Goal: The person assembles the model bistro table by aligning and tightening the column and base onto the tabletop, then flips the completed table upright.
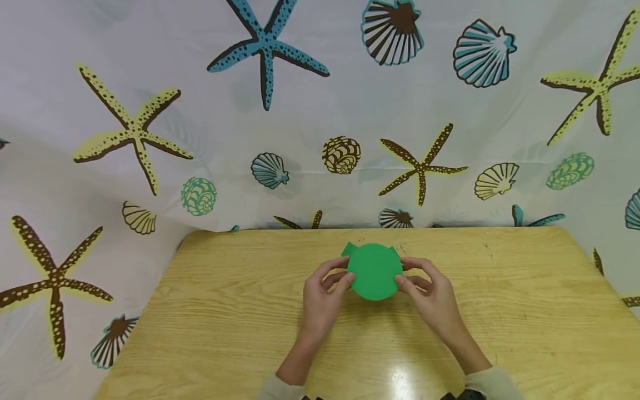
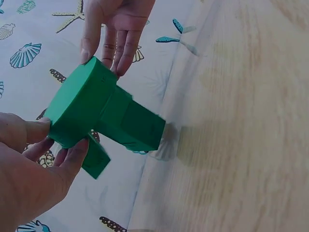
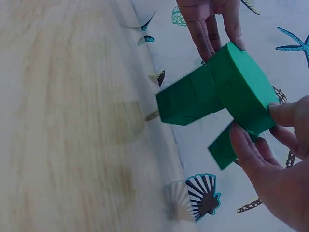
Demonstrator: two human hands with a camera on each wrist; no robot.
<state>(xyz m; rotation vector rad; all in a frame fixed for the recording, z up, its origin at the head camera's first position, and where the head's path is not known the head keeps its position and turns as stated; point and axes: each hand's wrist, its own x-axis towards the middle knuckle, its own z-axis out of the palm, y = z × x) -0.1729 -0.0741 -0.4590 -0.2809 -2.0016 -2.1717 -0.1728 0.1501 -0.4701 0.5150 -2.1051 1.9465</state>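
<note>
Both hands hold a green papercraft piece (image 1: 375, 272) above the wooden table, one hand on each side. Its round flat face is turned toward the head camera, and a rectangular box-shaped part (image 2: 140, 125) juts from the back. Smaller green block-like parts (image 3: 223, 149) stick out behind the disc's side. My left hand (image 1: 322, 300) pinches the left rim, thumb at the front edge and fingers behind. My right hand (image 1: 437, 303) grips the opposite rim likewise. In the head view the disc hides most of the back parts.
The light wooden table (image 1: 240, 311) spreads under the hands. A white curtain (image 1: 225, 139) printed with starfish and shells hangs along its far edge and sides.
</note>
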